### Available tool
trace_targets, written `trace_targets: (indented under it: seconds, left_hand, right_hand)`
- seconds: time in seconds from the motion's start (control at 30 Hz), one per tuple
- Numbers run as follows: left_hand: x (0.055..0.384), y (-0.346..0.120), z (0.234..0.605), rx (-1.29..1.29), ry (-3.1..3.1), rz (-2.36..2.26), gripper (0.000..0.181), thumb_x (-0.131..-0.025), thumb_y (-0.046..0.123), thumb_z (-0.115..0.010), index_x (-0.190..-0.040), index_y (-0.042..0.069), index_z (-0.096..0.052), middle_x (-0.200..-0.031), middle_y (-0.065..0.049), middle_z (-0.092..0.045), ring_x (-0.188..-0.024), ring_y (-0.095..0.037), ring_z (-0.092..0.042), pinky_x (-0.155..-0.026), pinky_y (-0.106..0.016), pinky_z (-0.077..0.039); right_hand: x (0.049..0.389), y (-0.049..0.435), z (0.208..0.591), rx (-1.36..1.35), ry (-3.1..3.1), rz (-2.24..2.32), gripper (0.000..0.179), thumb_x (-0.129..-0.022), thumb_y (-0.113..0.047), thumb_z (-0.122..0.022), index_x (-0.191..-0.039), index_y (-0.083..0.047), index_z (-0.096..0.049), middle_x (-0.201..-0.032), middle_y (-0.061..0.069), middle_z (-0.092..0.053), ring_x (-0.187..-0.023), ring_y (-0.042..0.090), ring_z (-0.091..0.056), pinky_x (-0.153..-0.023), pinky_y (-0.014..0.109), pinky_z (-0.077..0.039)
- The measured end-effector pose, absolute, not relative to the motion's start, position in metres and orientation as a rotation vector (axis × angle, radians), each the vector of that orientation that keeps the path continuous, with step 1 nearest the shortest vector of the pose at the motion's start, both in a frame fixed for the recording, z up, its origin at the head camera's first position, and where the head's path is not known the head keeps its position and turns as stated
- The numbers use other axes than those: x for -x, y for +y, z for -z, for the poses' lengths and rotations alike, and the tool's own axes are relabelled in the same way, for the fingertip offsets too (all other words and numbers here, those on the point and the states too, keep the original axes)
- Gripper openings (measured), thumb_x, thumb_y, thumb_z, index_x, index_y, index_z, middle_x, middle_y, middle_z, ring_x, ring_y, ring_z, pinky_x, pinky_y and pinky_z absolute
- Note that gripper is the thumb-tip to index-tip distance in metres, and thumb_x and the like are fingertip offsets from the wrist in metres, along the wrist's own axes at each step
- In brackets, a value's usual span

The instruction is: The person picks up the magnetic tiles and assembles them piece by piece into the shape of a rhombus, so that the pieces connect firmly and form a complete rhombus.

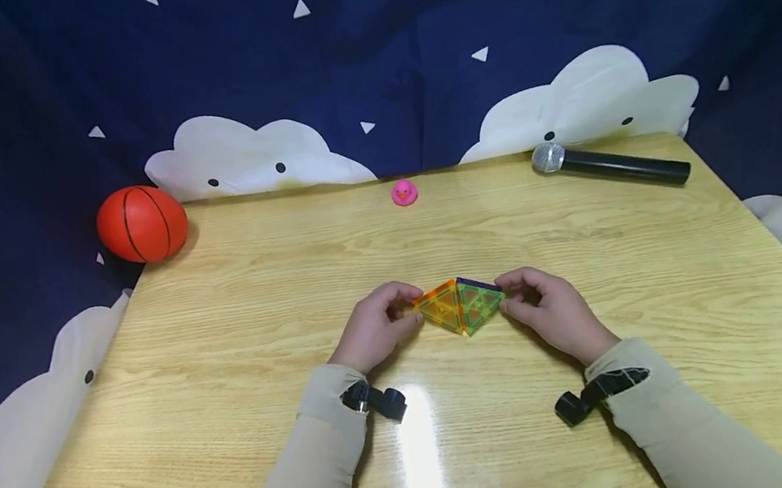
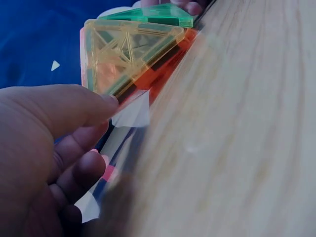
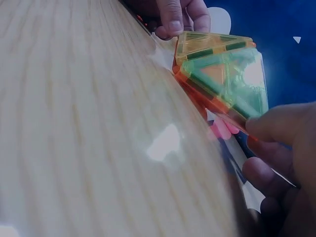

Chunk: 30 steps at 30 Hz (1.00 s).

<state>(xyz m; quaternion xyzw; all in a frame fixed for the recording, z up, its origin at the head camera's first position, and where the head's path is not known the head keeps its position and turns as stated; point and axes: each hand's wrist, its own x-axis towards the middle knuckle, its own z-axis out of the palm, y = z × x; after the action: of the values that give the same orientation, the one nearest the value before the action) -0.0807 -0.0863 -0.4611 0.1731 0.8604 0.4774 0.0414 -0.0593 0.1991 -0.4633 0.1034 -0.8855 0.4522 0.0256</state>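
Triangular translucent magnetic tiles lie low over the table in a diamond shape, a yellow-orange tile (image 1: pixel 443 308) on the left and a green tile (image 1: pixel 480 306) on the right, edge to edge. My left hand (image 1: pixel 377 326) pinches the outer corner of the yellow-orange one between thumb and fingers. On the other side, my right hand (image 1: pixel 551 311) pinches the green one's outer corner. Both wrist views show red-orange tile sides (image 3: pixel 200 96) beneath the top tiles. A dark purple edge (image 1: pixel 476 283) runs along the back of the green tile.
Toward the back of the wooden table (image 1: pixel 273 270) stand a red ball (image 1: pixel 142 224) at left, a small pink rubber duck (image 1: pixel 403 192) in the middle and a black microphone (image 1: pixel 614 164) at right. A dark blue curtain (image 1: pixel 376 44) with white clouds hangs behind.
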Motion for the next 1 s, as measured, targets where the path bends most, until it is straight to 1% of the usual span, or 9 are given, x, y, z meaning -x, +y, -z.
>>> trace_targets:
  seconds: [0.17,0.37,0.63,0.83,1.0]
  left_hand:
    - [0.0822,-0.0852,0.4615,-0.523,2.641,-1.458,0.028,-0.088,0.011,-0.077,-0.115,0.016,-0.069,-0.107,0.005,-0.069,-0.086,-0.013,-0.057,-0.079,-0.031,-0.049]
    - [0.0826,-0.0849,0.4621,-0.534,2.649,-1.455,0.028,-0.088,0.01,-0.077,-0.114,0.015,-0.069,-0.105,0.004,-0.069,-0.085,-0.013,-0.057,-0.078,-0.03,-0.049]
    - [0.0819,-0.0851,0.4611,-0.533,2.639,-1.457,0.025,-0.089,0.012,-0.077,-0.112,0.017,-0.07,-0.1,0.007,-0.069,-0.084,-0.013,-0.057,-0.076,-0.029,-0.05]
    - [0.0808,-0.0852,0.459,-0.532,2.627,-1.479,0.024,-0.088,0.012,-0.077,-0.111,0.018,-0.07,-0.1,0.007,-0.069,-0.085,-0.014,-0.058,-0.076,-0.03,-0.05]
    - [0.0803,-0.0854,0.4594,-0.542,2.628,-1.488,0.025,-0.088,0.011,-0.077,-0.112,0.017,-0.07,-0.102,0.006,-0.07,-0.085,-0.014,-0.059,-0.077,-0.031,-0.05]
  right_hand:
    - [0.0595,0.1998,0.4645,-0.319,-2.712,-1.432,0.026,-0.091,-0.01,-0.074,-0.117,-0.01,-0.069,-0.089,0.004,-0.065,-0.078,0.019,-0.057,-0.067,0.026,-0.046]
    - [0.0595,0.2005,0.4655,-0.323,-2.709,-1.441,0.025,-0.091,-0.01,-0.074,-0.116,-0.011,-0.069,-0.087,0.004,-0.065,-0.076,0.018,-0.057,-0.066,0.026,-0.046]
    - [0.0586,0.2009,0.4655,-0.316,-2.731,-1.38,0.028,-0.094,-0.013,-0.072,-0.122,-0.011,-0.07,-0.094,0.004,-0.066,-0.079,0.019,-0.055,-0.068,0.027,-0.046]
    - [0.0598,0.1985,0.4638,-0.281,-2.761,-1.334,0.026,-0.094,-0.016,-0.072,-0.121,-0.013,-0.07,-0.096,0.004,-0.066,-0.079,0.019,-0.054,-0.068,0.03,-0.044]
    - [0.0601,0.1966,0.4637,-0.269,-2.765,-1.32,0.027,-0.095,-0.015,-0.071,-0.121,-0.011,-0.07,-0.096,0.005,-0.066,-0.08,0.02,-0.054,-0.07,0.031,-0.045]
